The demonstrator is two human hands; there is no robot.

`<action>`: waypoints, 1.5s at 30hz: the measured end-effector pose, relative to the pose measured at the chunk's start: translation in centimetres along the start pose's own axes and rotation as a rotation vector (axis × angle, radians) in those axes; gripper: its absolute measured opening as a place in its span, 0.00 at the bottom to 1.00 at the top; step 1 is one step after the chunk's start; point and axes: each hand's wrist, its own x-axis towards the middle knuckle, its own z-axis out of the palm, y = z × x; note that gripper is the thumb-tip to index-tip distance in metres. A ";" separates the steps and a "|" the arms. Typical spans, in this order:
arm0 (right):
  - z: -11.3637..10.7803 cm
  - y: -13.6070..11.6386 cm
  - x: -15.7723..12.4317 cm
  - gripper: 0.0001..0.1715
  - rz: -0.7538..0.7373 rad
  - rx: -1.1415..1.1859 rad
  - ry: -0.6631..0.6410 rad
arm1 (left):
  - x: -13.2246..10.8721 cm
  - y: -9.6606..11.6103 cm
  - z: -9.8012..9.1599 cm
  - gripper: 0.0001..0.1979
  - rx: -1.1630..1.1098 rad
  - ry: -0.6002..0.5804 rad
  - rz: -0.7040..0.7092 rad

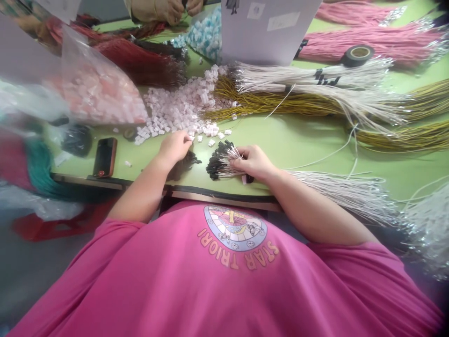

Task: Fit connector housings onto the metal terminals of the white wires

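Observation:
My left hand [175, 146] rests on the green table [301, 140] at the near edge of a heap of small pale pink connector housings [175, 110], fingers curled down onto the loose pieces; what they pinch is hidden. My right hand [253, 162] is closed on a bundle of black and white wires [221, 159], whose bare ends fan out to the left. A second dark bundle [184, 164] lies by my left wrist.
A phone [105, 157] lies at the left table edge. Bags of pink [100, 96] and blue pieces, bundles of white [315, 77], yellow [403, 135], pink and red wires, and a tape roll [358, 54] fill the far side. Another person's hands [168, 9] work opposite.

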 end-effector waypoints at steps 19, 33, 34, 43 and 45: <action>0.0 0.0 0.0 0.07 0.006 0.054 0.014 | -7.1 7.5 1.8 0.05 -0.418 -0.197 0.205; 0.2 0.0 0.2 0.03 0.007 -0.021 0.029 | -7.2 7.7 1.8 0.06 -0.456 -0.178 0.203; 0.2 0.0 0.1 0.03 0.006 -0.033 0.032 | -7.2 7.7 1.8 0.06 -0.452 -0.177 0.202; 0.2 -0.3 0.0 0.02 0.021 -0.047 0.035 | -7.3 7.6 1.9 0.05 -0.445 -0.163 0.212; 0.2 -0.3 0.1 0.02 0.017 -0.058 0.038 | -7.3 7.6 2.0 0.04 -0.448 -0.155 0.221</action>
